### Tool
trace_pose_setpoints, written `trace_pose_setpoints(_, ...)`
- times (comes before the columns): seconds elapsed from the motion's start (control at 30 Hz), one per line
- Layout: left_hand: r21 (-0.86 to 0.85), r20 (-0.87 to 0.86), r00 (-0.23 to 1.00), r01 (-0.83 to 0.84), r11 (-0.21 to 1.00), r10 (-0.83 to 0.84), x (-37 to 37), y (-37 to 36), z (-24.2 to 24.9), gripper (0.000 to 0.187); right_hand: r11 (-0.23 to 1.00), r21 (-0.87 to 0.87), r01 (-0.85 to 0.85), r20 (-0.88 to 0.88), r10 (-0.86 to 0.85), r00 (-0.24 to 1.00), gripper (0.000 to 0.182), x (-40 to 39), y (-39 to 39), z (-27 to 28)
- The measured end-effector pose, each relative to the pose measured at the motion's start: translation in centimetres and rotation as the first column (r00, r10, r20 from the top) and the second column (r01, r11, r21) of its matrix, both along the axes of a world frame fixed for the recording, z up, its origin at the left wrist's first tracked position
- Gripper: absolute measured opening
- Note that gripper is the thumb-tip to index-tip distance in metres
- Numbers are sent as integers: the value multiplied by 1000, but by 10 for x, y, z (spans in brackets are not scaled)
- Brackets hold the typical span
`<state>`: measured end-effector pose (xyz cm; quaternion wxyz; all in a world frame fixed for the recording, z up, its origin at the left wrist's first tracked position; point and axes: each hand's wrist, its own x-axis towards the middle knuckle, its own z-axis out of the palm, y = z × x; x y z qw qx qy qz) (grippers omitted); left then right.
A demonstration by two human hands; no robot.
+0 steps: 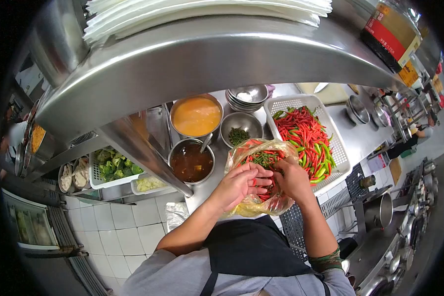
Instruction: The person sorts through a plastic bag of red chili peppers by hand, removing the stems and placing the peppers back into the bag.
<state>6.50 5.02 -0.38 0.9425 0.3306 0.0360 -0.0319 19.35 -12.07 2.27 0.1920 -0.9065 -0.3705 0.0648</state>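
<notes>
A clear plastic bag (237,157) of red chili peppers with green stems stands opened at the counter's edge, in front of my body. Over its left side, my left hand (241,183) is turned palm up with curled fingers, and a red chili pepper (254,182) shows between them. My right hand (292,180) reaches into the bag from the right, fingers bent together and pointing down. What its fingertips hold is hidden. Just behind the bag, a steel bowl (241,121) contains a small heap of green stems (239,136).
A white perforated basket (349,160) of red and green chilies stands at the right. Steel pots of orange liquid (196,116) and dark sauce (191,162) are at the left. A steel shelf (222,54) with a post (148,153) crosses above. Broccoli (114,165) sits lower left.
</notes>
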Motion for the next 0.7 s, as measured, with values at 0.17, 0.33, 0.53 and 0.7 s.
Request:
trace_pose_setpoints(0.17,-281,-73,997,-5,960,-16,15,5,-6,42,999,39,15,-84,-12,996,21,4,11,-4)
trace_pose_setpoints(0.33,-348,-160,987,-76,934,21,20,-1,-8,43,894,444,56,-93,-16,995,17,-9,5,33)
trace_pose_setpoints(0.53,-360,-126,990,9,933,-58,24,-13,-13,39,839,502,-212,55,213,975,24,-25,-3,35)
trace_pose_setpoints(0.7,-224,-114,992,33,974,-60,18,-13,-3,34,918,390,76,-239,21,971,21,-16,-6,32)
